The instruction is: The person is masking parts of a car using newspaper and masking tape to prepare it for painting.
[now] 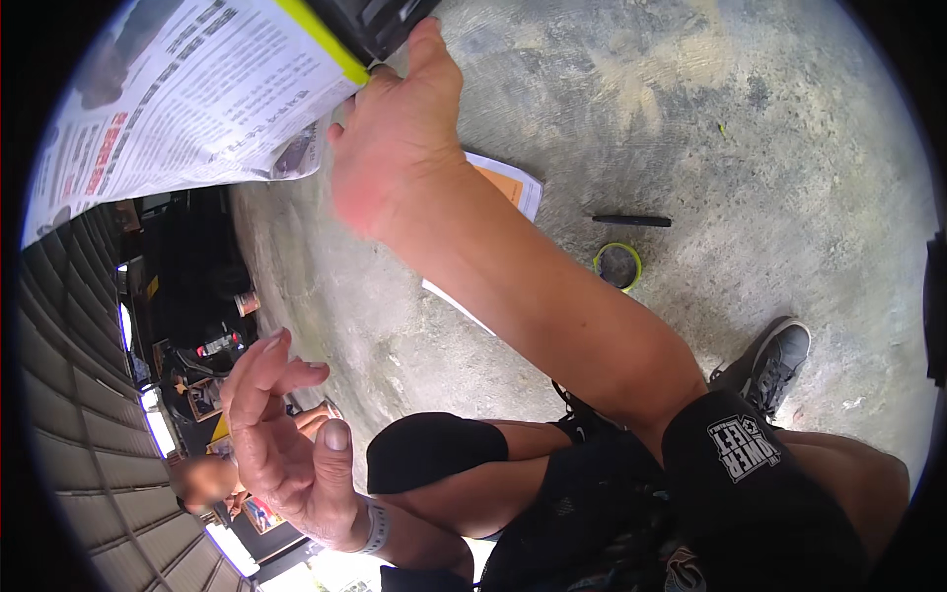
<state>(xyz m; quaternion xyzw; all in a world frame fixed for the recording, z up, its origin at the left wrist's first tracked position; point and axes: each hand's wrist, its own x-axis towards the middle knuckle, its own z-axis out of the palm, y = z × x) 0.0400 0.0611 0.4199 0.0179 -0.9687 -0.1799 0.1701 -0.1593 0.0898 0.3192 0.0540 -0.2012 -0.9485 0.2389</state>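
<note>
Newsprint fills the upper left, with a yellow-green tape strip along one edge beside a black object that the picture cuts off. At that taped corner is my right hand, thumb up against the black object; how firmly it holds is partly hidden. At lower left, my left hand is raised with curled, parted fingers and holds nothing; a pale band circles its wrist. A yellow-green tape roll lies on the concrete floor, close to a slim black pen-like object.
Under my right forearm lies a printed sheet on the concrete floor. My grey shoe and bent knee border the work area. Another person is in the background at lower left, near pictures and a corrugated roof.
</note>
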